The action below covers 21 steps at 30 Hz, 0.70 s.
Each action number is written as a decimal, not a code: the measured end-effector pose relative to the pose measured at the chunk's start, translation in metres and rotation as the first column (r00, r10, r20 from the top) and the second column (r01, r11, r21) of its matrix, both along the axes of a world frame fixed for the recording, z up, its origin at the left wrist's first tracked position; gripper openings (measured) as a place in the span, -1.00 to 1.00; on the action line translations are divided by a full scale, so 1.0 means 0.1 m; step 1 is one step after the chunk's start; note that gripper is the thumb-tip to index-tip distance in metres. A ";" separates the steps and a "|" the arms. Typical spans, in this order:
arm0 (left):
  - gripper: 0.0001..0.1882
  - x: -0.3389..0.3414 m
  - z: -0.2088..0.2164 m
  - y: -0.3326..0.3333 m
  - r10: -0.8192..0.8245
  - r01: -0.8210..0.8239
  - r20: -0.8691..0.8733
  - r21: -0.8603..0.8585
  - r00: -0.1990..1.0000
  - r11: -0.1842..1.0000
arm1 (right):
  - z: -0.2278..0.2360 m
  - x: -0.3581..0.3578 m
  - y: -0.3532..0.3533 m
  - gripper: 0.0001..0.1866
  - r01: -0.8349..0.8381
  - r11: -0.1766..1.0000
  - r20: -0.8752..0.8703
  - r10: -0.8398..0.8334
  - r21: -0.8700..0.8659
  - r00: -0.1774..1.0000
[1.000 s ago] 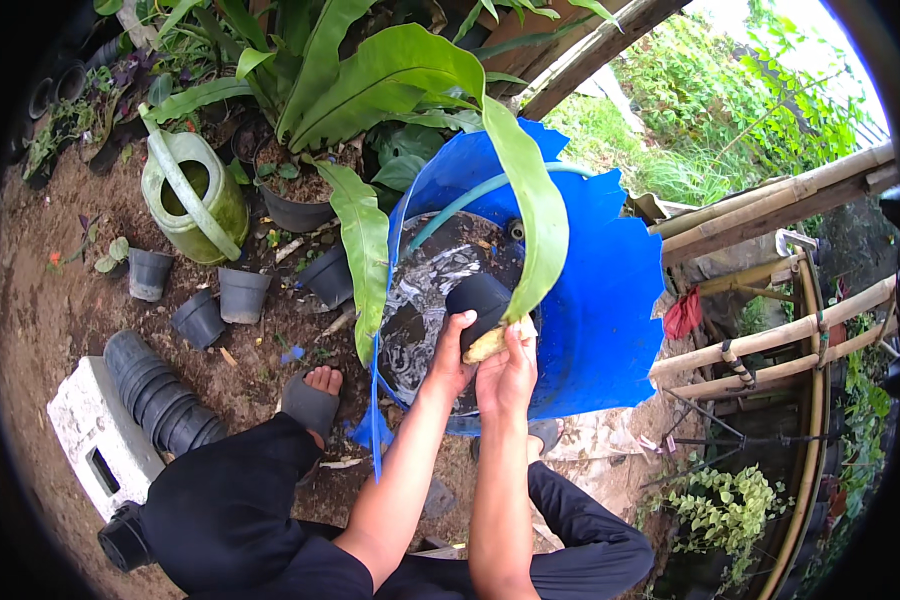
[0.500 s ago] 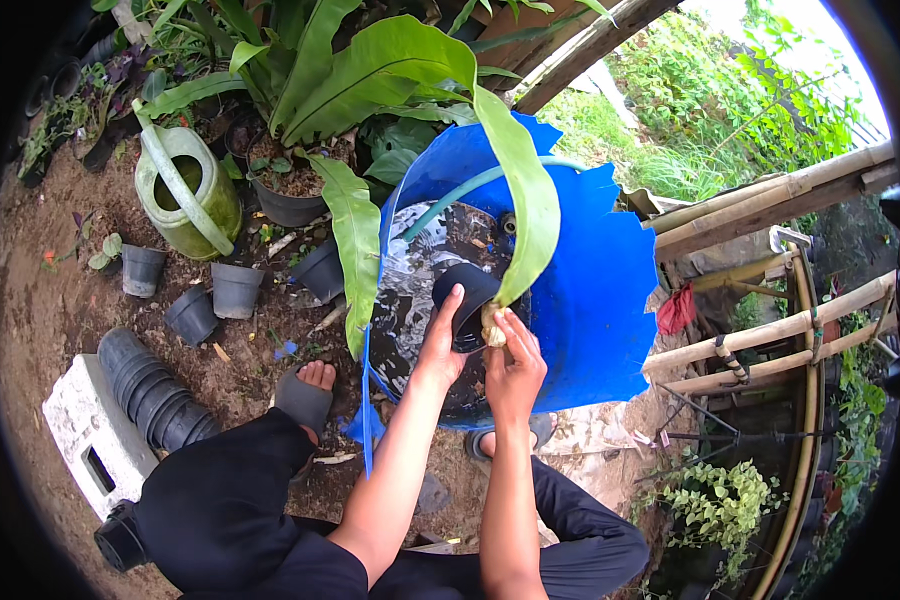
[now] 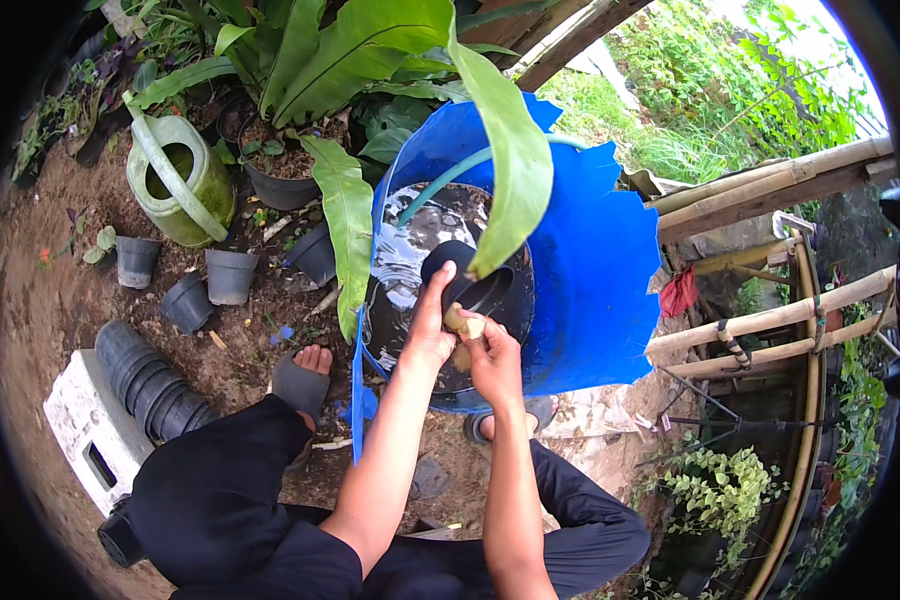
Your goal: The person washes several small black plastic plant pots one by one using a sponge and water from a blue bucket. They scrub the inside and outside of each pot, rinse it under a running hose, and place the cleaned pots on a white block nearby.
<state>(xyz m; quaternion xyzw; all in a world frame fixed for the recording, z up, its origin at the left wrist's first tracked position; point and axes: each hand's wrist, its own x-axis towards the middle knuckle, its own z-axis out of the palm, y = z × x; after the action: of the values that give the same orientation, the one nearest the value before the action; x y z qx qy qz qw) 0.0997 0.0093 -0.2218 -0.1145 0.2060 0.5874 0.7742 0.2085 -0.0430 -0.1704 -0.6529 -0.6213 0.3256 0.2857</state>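
My left hand [image 3: 429, 330] is closed round a small black plastic plant pot [image 3: 457, 256], held tilted over a cut-open blue plastic drum [image 3: 595, 270]. Between the fingers of my right hand [image 3: 497, 368] is a crumpled pale yellowish piece [image 3: 467, 324], sponge-like, close against the pot's lower side. Dark, shiny water [image 3: 398, 262] lies in the drum beneath both hands. A long green leaf [image 3: 520, 165] hangs in front and covers part of the drum and the pot's far edge.
A green hose [image 3: 448, 180] runs into the drum, whose rim is jagged. On the soil at left stand a green watering can [image 3: 210, 192], several small black pots [image 3: 232, 278], a nested row of pots [image 3: 150, 380] and a white block [image 3: 80, 420]. Bamboo rails [image 3: 770, 320] stand at right.
The pot has shifted slightly left and up and tilted, so its opening shows more. My right hand has moved left and down with the pale piece, which shows more.
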 end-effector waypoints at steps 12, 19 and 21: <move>-0.37 0.26 -0.01 -0.05 0.017 -0.003 -0.183 0.071 0.983 0.997 | 0.15 0.07 0.30 -0.72 -0.201 0.912 0.616 -0.070 0.359 0.785; -0.24 0.17 0.00 -0.04 0.036 -0.058 -0.280 -0.069 0.959 0.996 | -0.34 0.02 0.21 -0.79 0.002 0.995 -0.109 -0.012 -0.095 0.994; -0.14 0.14 -0.03 0.03 0.053 -0.151 -0.436 -0.195 0.898 0.969 | -0.42 0.12 0.15 -0.78 0.010 0.956 -0.493 -0.161 -0.294 0.855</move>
<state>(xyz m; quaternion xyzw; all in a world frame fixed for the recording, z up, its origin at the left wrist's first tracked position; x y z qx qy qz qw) 0.1135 0.0121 -0.2250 -0.0801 0.4292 0.6112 0.6602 0.2206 -0.0275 -0.2123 -0.6040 -0.4406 0.5588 0.3589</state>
